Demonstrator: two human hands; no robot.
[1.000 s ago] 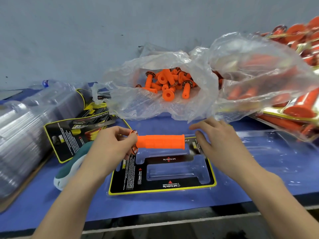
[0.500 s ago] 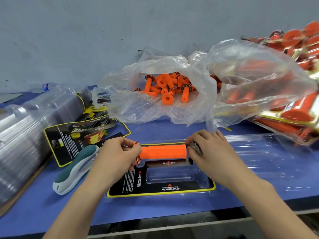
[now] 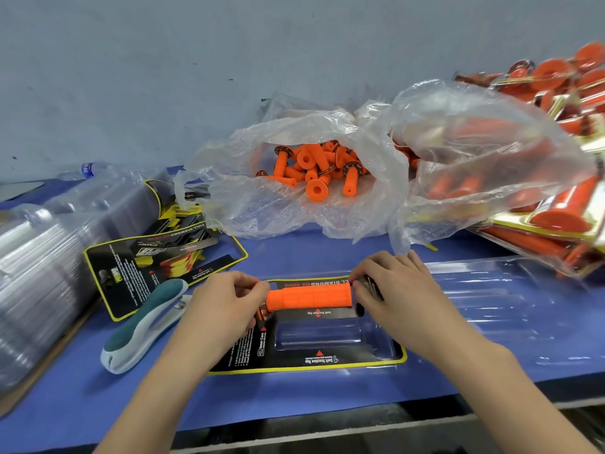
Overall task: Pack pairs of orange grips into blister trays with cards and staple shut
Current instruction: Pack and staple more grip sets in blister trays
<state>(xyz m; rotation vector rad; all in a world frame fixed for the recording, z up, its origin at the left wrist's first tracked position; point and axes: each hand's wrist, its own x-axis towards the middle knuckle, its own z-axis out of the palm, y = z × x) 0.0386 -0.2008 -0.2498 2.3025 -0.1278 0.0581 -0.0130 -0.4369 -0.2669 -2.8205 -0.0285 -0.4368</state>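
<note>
An orange grip [image 3: 309, 295] lies across the upper cavity of a clear blister tray [image 3: 330, 339] backed by a black and yellow card [image 3: 307, 363]. My left hand [image 3: 226, 306] pinches its flanged left end. My right hand [image 3: 397, 290] presses on its right end, fingers curled over the tray edge. The lower cavity holds nothing. The tray's clear lid half [image 3: 497, 293] lies unfolded to the right. A teal and white stapler [image 3: 144, 326] rests left of the tray. Loose orange grips [image 3: 314, 172] fill an open plastic bag [image 3: 262, 204] behind.
Stacked clear trays [image 3: 42, 257] stand at the left, with printed cards [image 3: 147, 260] beside them. Finished orange packs [image 3: 563, 204] pile at the right, partly under a second plastic bag [image 3: 484, 158]. The blue mat's front edge [image 3: 294, 417] runs close below the tray.
Both hands brought the grip down from just above the tray into the upper cavity. My right hand closed in from the right onto the grip's end.
</note>
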